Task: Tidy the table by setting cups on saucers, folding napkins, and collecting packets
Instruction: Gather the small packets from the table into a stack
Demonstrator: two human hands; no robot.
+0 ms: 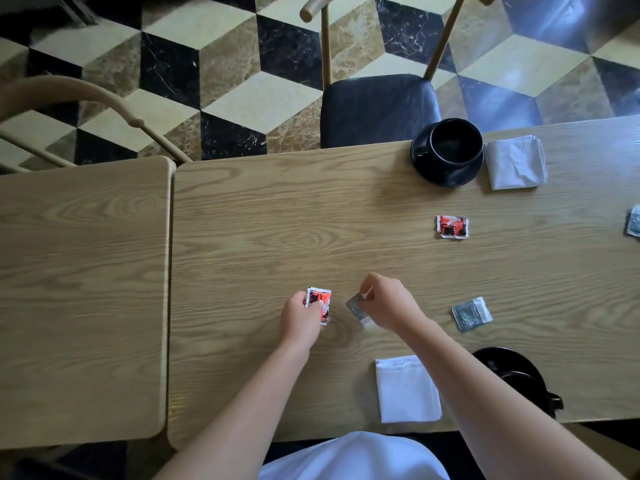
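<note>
Both hands on packets, mid-bench, open wood all around.
Left hand (pixel 300 320) grips a red packet (pixel 320 305) in curled fingers; right hand (pixel 389 304) pinches a grey packet (pixel 356 306) just beside it. The bench (pixel 277 220) seam lies well left; another red packet (pixel 452 227) sits farther off.

Count of what lay on the surface (pixel 263 216)

Two black cups (pixel 455 142) (pixel 519 379), each on a saucer (pixel 446 176); two white napkins (pixel 516 162) (pixel 407 389); five packets: two red (pixel 452 226) (pixel 320 304), three grey (pixel 471 313) (pixel 356 306) (pixel 634 221). Two chairs (pixel 377 105) (pixel 86 109) stood beyond it.
</note>
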